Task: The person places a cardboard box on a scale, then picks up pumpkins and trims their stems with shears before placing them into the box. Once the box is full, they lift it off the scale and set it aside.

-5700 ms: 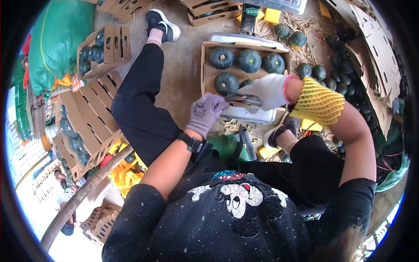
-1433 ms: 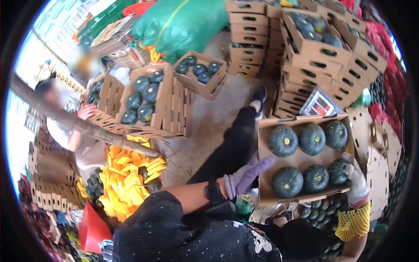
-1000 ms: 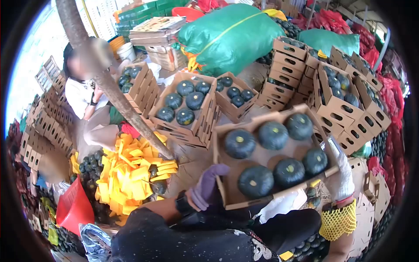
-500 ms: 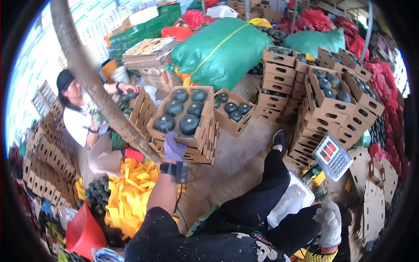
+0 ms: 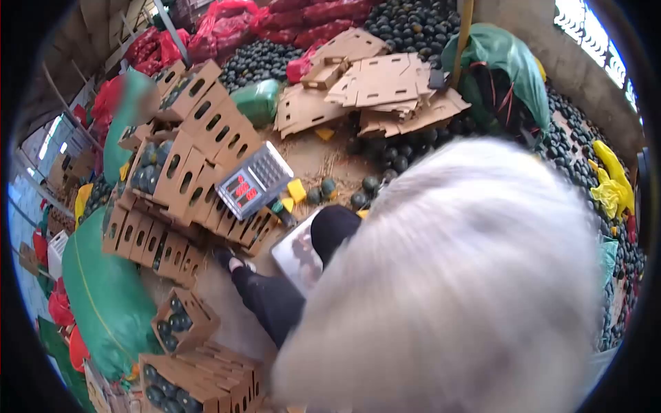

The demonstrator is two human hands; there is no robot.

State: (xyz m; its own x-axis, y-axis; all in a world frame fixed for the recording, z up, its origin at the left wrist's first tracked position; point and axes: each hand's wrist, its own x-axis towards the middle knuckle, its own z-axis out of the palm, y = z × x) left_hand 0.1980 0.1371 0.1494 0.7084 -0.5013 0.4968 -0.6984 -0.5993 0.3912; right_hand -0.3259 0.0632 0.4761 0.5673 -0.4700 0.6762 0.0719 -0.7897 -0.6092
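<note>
A large white blur, my right hand (image 5: 454, 289) in its knitted glove, fills the lower right very close to the camera. Its fingers are smeared, and whatever it may hold cannot be made out. Behind it, partly covered, lies the pale scale platform (image 5: 290, 258) beside my dark-trousered legs. The scale's display (image 5: 255, 180) with red digits stands just left of the platform. My left hand is out of the picture.
Stacked cardboard boxes (image 5: 200, 172) of dark green squashes rise on the left, near a big green sack (image 5: 103, 289). Flattened cardboard (image 5: 379, 82) lies at the top centre. Loose squashes (image 5: 413, 31) are heaped behind. A box of squashes (image 5: 206, 320) sits lower left.
The view has swung to the right and tilted. My right hand has come from low beside my leg to close before the camera. My left hand and the other person have left the view.
</note>
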